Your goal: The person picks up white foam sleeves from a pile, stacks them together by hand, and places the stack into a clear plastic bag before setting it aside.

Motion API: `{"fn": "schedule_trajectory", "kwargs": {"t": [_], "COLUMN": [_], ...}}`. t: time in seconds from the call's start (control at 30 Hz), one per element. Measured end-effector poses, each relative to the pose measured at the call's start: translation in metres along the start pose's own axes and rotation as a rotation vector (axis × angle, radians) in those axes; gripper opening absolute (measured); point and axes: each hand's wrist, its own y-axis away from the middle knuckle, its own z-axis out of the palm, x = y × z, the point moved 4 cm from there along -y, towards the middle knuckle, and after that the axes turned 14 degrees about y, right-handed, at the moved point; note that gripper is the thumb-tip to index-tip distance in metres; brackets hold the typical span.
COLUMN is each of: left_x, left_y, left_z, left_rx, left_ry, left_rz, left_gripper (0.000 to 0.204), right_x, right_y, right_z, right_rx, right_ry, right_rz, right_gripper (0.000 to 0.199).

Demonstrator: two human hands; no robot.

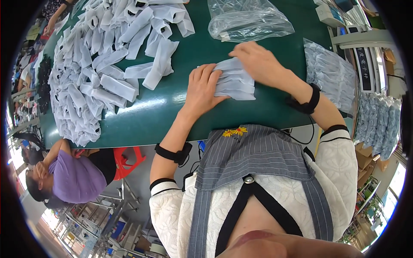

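A neat row of thin white translucent wrapped packets (234,81) lies on the green table in front of me, overlapping side by side. My left hand (202,86) is closed on the row's left edge, fingers over the top and thumb along the near side. Over its far right corner sits my right hand (262,66), fingers curled and drawn together. Whatever those fingertips hold is too small or hidden to make out. A big heap of loose packets of the same kind (116,88) spreads over the left of the table.
Clear plastic bags (249,21) lie at the table's far side. On the right are filled clear bags of packets (329,75), more bagged packets (378,122) and a grey scale-like device (365,69). A person in purple (79,176) sits at the left by a red stool (129,161).
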Motion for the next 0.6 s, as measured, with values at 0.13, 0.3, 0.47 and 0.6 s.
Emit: {"fn": "schedule_trajectory", "kwargs": {"t": [0.13, 0.3, 0.47, 0.6], "left_x": [-0.001, -0.008, -0.017, -0.022], "left_y": [0.003, 0.005, -0.014, -0.066], "left_z": [-0.007, -0.019, -0.032, -0.042], "left_rx": [0.066, 0.158, 0.318, 0.433], "left_ry": [0.085, 0.220, 0.369, 0.481], "left_rz": [-0.022, -0.085, -0.142, -0.111], "left_gripper": [0.074, 0.068, 0.061, 0.058], "right_x": [-0.038, -0.047, -0.045, -0.030], "right_y": [-0.001, 0.004, 0.017, 0.043], "right_z": [0.000, 0.022, 0.019, 0.018], "right_rx": [0.040, 0.070, 0.000, 0.010], "right_ry": [-0.180, -0.068, -0.003, -0.029], "right_rz": [-0.252, -0.243, -0.212, -0.170], "right_gripper": [0.074, 0.099, 0.100, 0.099]}}
